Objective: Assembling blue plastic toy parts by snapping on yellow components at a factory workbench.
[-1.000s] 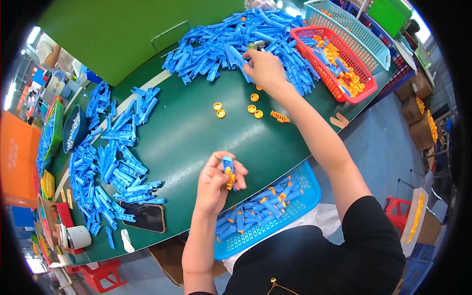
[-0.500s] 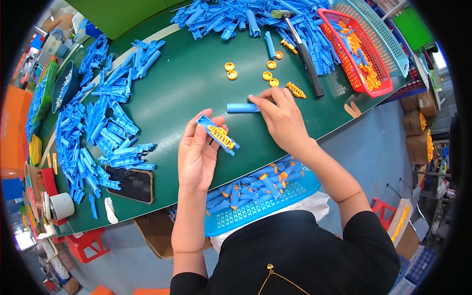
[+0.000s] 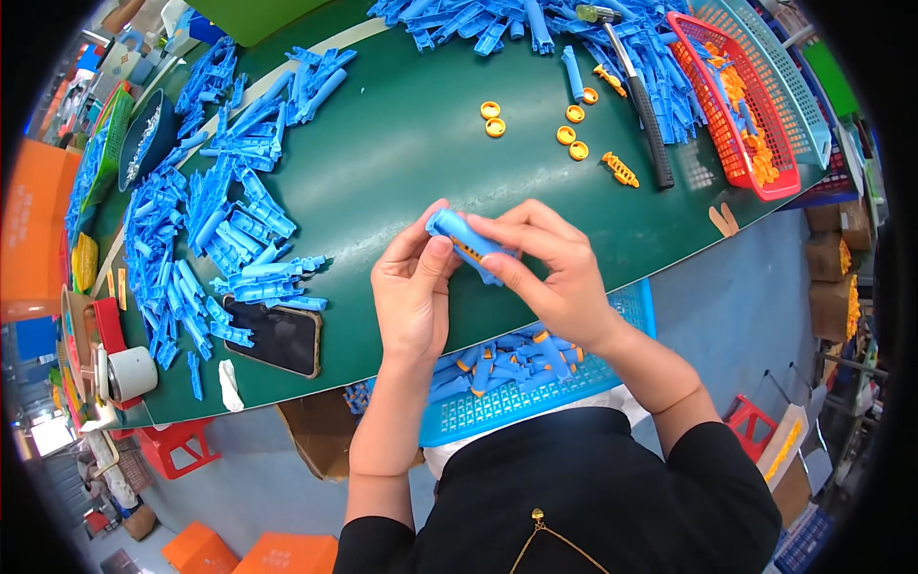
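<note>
Between my hands, above the green table, is a tube-like blue plastic casing (image 3: pixel 451 228) made of two half shells held face to face. A strip of its yellow-orange ribbed insert (image 3: pixel 469 253) shows along the seam. My left hand (image 3: pixel 411 297) grips the far-left end between thumb and fingers. From the right, my right hand (image 3: pixel 555 263) presses the upper half with thumb and fingers closed on it. Whether the halves are fully joined, I cannot tell. Beyond lie several orange rings (image 3: pixel 493 127) and a loose orange ribbed insert (image 3: pixel 620 169).
Blue half shells (image 3: pixel 239 210) are heaped at left and along the back. A hammer (image 3: pixel 650 124) lies right, beside a red basket (image 3: pixel 779 182) of orange parts. A phone (image 3: pixel 277 337) rests front left. Below the edge, a blue basket (image 3: pixel 497 418) holds capped blue tubes.
My right hand has brought its blue half shell leftward onto the half with the insert in my left hand. The insert is now mostly covered. The whole view has shifted slightly.
</note>
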`<state>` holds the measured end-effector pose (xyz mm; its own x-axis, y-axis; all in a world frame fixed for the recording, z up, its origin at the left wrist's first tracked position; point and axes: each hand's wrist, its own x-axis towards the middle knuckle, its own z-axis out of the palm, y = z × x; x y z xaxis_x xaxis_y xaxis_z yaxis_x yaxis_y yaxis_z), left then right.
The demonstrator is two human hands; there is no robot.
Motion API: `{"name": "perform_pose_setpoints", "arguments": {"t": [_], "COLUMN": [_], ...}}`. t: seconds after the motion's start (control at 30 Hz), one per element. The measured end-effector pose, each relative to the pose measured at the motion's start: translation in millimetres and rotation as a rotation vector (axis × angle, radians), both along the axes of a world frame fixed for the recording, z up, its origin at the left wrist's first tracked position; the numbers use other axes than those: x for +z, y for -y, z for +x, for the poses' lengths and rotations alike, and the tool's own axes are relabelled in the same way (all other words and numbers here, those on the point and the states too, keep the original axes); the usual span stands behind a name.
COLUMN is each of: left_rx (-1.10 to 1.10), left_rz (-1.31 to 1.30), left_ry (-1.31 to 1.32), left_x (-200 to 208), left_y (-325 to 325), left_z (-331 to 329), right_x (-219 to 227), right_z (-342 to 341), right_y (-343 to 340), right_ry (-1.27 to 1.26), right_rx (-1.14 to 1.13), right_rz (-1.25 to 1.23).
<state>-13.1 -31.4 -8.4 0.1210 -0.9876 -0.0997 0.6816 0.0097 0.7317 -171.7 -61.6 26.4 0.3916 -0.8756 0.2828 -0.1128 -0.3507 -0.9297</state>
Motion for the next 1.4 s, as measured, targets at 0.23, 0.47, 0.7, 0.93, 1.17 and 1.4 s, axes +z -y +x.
{"name": "perform_pose_setpoints", "arguments": {"t": [0.23,0.47,0.7,0.93,1.17,1.4], "left_rx": [0.084,-0.012,0.072,0.096,0.176,0.11], "left_rz": [0.02,0.014,-0.145,-0.227,-0.343,-0.385], "left_ry": [0.071,0.089,0.001,0.115,0.272,0.367], "left_x": [1.9,6.3,-0.8,5.9,7.7,4.9], "left_y": [-0.5,-2.5,-2.3,-5.6,-8.1,-8.5], "left_z": [-3.0,1.6,-5.9,-7.4,-5.2,-10.5], "right_x": [-5.0,-8.2,-12.4,-10.4,-3.9,-12.0], "right_z": [-2.3,-7.2,2.0,-0.4,-10.4,-12.8], "right_y": [2.1,8.7,-6.7,2.4,2.1,2.4], "right_ry": [0.027,0.045,-0.001,-0.059,0.421,0.55], "right_rx": [0.046,0.153,-0.059,-0.074,0.058,0.092], "right_rz": [0.07,0.135,-0.119,-0.417,0.543,0.766]}}
